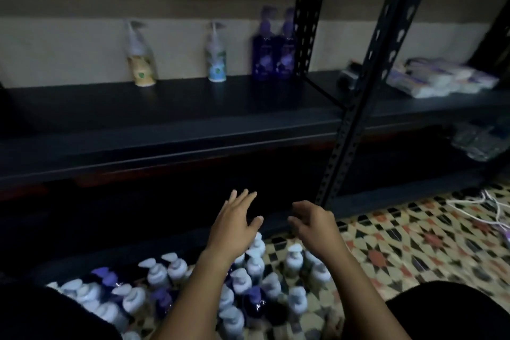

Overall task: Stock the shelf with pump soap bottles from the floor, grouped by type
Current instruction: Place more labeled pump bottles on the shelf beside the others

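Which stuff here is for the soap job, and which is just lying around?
For the job: bottles on the floor; yellow-label bottle, blue-label bottle, two purple bottles; shelf; both empty hands.
Lying about: white packs; white cable; clear bottles.

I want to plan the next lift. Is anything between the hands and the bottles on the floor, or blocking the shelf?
Nothing visible does. Both hands hang open and empty just above the floor bottles. The shelf has bare board in front of and between the four bottles already standing along its back.
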Available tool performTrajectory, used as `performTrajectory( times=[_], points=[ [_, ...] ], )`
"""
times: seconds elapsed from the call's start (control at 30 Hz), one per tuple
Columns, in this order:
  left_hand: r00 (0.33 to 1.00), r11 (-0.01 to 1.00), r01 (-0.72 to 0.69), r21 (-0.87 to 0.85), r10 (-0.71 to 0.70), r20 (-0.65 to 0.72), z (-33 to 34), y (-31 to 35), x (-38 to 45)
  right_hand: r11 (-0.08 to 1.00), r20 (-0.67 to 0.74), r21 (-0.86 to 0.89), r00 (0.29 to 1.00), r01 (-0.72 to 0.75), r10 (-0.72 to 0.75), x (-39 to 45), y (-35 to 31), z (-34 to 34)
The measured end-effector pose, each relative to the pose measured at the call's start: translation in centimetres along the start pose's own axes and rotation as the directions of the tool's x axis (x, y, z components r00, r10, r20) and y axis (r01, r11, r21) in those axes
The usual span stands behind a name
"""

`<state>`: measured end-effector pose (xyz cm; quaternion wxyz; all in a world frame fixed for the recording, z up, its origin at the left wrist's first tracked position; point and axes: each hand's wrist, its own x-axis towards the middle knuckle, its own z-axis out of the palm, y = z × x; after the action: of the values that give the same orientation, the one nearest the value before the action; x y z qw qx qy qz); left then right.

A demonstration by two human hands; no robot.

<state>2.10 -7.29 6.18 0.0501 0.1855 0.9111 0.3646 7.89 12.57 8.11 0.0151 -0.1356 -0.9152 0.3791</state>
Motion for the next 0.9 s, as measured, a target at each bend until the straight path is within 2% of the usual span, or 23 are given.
performTrajectory(
  times=[0.1,0.27,0.43,0.53,0.6,0.73,0.9],
  points=[
    [0.977,0.993,0.121,-0.001,-0.119,0.177,4.3,-2.0,-0.5,0.988,0.003,-0.020,0.988,-0.156,0.156,-0.2,5.0,1.1],
    [0.914,0.982,0.174,0.075,-0.190,0.358,10.6,-4.0,-1.9,0.933,0.023,-0.042,0.933,-0.358,0.359,-1.5,11.0,3.9],
    [0.927,0.987,0.159,-0.006,-0.148,0.346,14.4,-4.9,-1.9,0.885,0.019,-0.015,0.885,-0.466,0.466,-2.3,15.9,6.0],
    [0.943,0.981,0.174,-0.084,-0.142,0.301,16.5,-5.4,-0.4,0.826,0.031,-0.023,0.825,-0.563,0.564,-1.8,18.2,6.4],
    [0.940,0.976,0.189,-0.105,-0.149,0.307,17.9,-5.4,1.0,0.793,0.018,0.035,0.794,-0.608,0.608,-1.1,19.4,6.8],
    [0.929,0.971,0.218,-0.097,-0.176,0.326,20.8,-5.6,4.2,0.772,-0.025,0.191,0.783,-0.607,0.622,0.9,21.3,8.3],
    [0.906,0.972,0.230,-0.057,-0.193,0.376,23.5,-7.0,6.8,0.788,-0.120,0.278,0.794,-0.549,0.595,2.5,23.2,10.8]
  ],
)
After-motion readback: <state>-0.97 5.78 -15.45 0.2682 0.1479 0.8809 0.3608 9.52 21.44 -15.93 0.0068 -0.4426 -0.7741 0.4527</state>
